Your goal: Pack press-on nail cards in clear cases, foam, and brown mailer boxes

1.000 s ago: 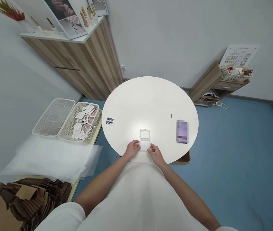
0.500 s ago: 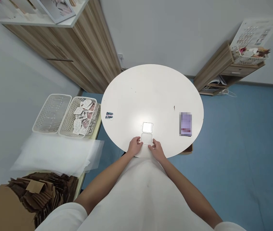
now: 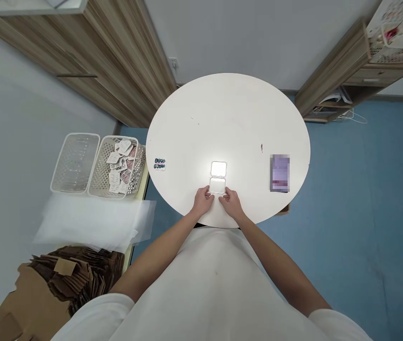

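Note:
On the white table lies a small clear plastic case (image 3: 218, 185), hinged open flat, its lid half on the far side and its other half nearer to me. Bright glare covers both halves, so any contents are hard to make out. My left hand (image 3: 203, 201) has its thumb and curled fingers at the near left corner of the case. At the near right corner, my right hand (image 3: 232, 202) grips in the same way. A small card of dark press-on nails (image 3: 159, 164) rests near the table's left edge. Toward the right lies a pixelated purple packet (image 3: 280, 173).
The oval white table (image 3: 237, 113) stands before me. Left of it are a basket of packaged cards (image 3: 135, 173), another white basket (image 3: 75, 163), translucent sheets (image 3: 94, 220) and folded brown cardboard (image 3: 34, 303). Wooden cabinets (image 3: 123, 57) stand behind left, a shelf unit (image 3: 332, 71) behind right.
The case has slid a little away from my body across the table, with both hands following at its near corners. My view has tilted downward and shifted slightly.

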{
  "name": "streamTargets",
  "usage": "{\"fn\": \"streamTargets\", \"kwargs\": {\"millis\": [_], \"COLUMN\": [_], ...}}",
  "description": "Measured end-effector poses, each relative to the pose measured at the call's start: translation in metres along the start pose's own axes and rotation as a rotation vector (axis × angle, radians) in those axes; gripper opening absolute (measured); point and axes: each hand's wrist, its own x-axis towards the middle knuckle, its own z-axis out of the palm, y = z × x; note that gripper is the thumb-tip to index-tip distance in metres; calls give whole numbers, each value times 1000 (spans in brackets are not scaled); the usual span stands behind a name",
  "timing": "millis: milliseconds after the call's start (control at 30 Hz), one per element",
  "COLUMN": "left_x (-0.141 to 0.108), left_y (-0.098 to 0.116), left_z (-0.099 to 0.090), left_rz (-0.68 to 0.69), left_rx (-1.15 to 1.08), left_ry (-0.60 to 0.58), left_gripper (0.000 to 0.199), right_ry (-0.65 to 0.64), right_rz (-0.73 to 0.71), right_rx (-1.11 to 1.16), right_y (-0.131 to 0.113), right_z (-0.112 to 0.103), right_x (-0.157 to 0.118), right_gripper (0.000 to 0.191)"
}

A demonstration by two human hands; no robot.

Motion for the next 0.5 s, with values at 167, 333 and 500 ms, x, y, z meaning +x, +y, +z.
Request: {"fn": "streamTargets", "kwargs": {"millis": [167, 333, 500], "left_x": [7, 4, 2], "left_y": [1, 0, 2], "left_z": [-2, -5, -8], "left_rz": [15, 33, 17], "left_rx": [9, 12, 35], "left_ry": [-18, -52, -78], "left_gripper": [47, 52, 55], "right_ry": [-32, -36, -37], "right_rz": [-13, -28, -38], "right_rx": [-9, -46, -44], "right_y": [0, 8, 10], "right_z": [3, 9, 11], "right_x": [8, 8, 8], "right_gripper": [50, 58, 59]}}
